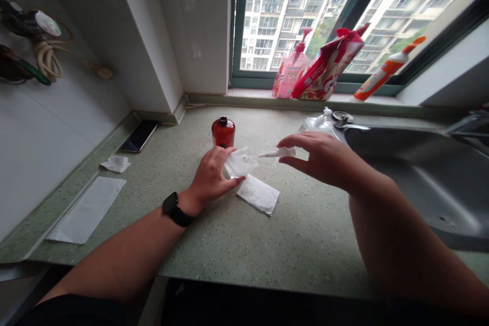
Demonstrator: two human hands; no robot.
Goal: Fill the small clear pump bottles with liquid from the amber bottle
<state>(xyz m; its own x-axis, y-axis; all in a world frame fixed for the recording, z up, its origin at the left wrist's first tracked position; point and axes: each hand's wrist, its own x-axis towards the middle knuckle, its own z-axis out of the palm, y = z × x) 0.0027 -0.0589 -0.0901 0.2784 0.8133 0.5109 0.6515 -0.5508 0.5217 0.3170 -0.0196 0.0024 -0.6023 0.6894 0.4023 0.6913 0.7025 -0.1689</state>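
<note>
My left hand (214, 175) is closed on a folded white tissue (241, 161) that has a round, wet-looking mark on it. Between the thumb and fingers of my right hand (313, 155) is a white tapered nozzle (277, 153), its thin tip pointing left at the tissue. Around the nozzle something clear shows faintly, and I cannot make out what it is. A second folded tissue (259, 194) lies flat on the counter just below my left hand. Behind that hand stands an amber bottle (223, 132) with no cap on its neck.
Left on the counter are a phone (139, 136), a crumpled tissue (115, 163) and a flat paper sheet (87, 210). A clear pump bottle (318, 121) stands by the steel sink (412, 147). A pink pump bottle (291, 74), red pouch (328, 69) and orange-white bottle (385, 72) line the windowsill.
</note>
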